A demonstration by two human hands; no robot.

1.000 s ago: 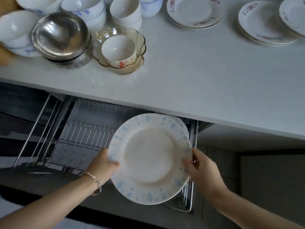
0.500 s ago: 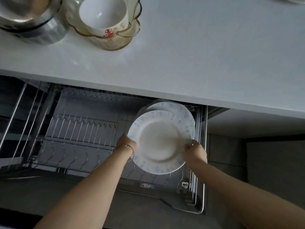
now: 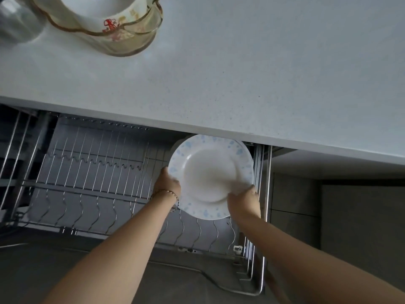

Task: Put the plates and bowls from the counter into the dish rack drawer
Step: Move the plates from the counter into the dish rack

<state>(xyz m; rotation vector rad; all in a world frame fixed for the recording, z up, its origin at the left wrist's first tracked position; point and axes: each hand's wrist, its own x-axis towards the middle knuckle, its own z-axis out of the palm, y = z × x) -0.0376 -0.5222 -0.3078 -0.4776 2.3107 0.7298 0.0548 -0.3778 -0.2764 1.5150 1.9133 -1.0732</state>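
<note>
A white plate with pale blue flecks [image 3: 210, 176] stands nearly upright at the right end of the wire dish rack drawer [image 3: 92, 185], under the counter's edge. My left hand [image 3: 167, 183] grips its left rim; a thin bracelet is on that wrist. My right hand [image 3: 243, 200] holds its lower right rim. The rim of another plate [image 3: 177, 143] shows just behind it, mostly hidden. On the white counter [image 3: 263, 73] at the top left, a white bowl with a red mark [image 3: 103, 9] sits inside an amber glass bowl [image 3: 131, 40].
A steel bowl [image 3: 15, 25] is partly cut off at the top left corner. The rack's wire slots to the left of the plate hold nothing. The drawer's metal frame rail [image 3: 266, 205] runs down just right of my right hand. Dark cabinet fronts lie to the right.
Both hands carried the plate down and back into the rack's right end, close against the plate behind it. The view has moved closer, so most counter dishes left the frame.
</note>
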